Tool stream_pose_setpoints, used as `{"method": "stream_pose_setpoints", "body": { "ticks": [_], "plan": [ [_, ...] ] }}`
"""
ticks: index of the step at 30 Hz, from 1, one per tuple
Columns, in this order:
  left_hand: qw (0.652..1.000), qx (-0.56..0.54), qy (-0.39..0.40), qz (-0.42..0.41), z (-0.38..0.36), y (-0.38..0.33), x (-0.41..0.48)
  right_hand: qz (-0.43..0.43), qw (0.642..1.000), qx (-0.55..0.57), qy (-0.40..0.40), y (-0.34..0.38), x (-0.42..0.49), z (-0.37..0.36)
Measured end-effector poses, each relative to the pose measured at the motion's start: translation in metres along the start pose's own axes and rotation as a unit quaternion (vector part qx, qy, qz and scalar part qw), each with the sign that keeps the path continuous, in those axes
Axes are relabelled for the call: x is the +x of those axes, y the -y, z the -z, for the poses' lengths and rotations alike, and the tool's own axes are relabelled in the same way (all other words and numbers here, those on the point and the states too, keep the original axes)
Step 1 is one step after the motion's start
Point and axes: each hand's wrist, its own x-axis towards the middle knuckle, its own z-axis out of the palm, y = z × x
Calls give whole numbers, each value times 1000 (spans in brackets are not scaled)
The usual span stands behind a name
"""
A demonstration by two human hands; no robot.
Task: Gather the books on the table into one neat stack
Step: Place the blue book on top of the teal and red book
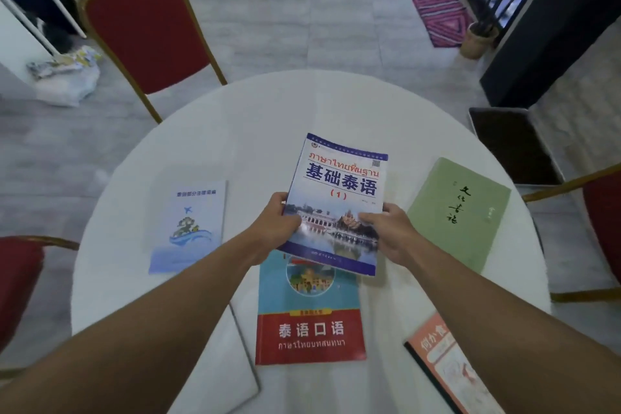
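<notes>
I hold a blue-and-white Thai textbook (339, 191) above the middle of the round white table (255, 118). My left hand (279, 222) grips its left edge and my right hand (389, 228) grips its right edge. Its lower edge overlaps a teal-and-red phrasebook (311, 319) lying flat below it. A pale blue booklet (191, 228) lies to the left. On the right lies a green book (460, 212). An orange book (450, 366) lies at the near right, partly under my right forearm. A white book (232, 363) shows beneath my left forearm.
A red chair (148, 30) stands behind the table at the left. Parts of two more red chairs show at the left edge (16, 279) and the right edge (601, 212). A dark tray (514, 144) sits on the floor at the right.
</notes>
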Motion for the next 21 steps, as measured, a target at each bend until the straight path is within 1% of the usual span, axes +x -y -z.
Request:
{"method": "stream_pose_setpoints", "body": {
  "ticks": [3,6,8,11,13,16,17,21],
  "plan": [
    [999,30,-39,0,-6,32,-17,38,997,-65,-5,-23,-16,-11],
    [990,99,-100,-15,-13,68,-24,59,990,-130,-1,-48,-28,-17],
    [987,125,-99,3,-13,93,-29,60,986,-156,1,-65,-36,-18],
    [980,172,-88,46,-14,124,-32,83,973,-215,-7,-90,-44,-13],
    [968,221,-100,69,-18,127,-42,94,961,-261,-7,-100,-47,-11],
    [935,325,-114,80,-25,125,-50,118,938,-324,-21,-106,-46,-11],
    [930,341,-117,78,-27,125,-51,124,931,-342,-28,-106,-46,-13],
    [935,327,-132,49,-26,128,-47,150,900,-408,-23,-107,-48,-20]
  ]
}}
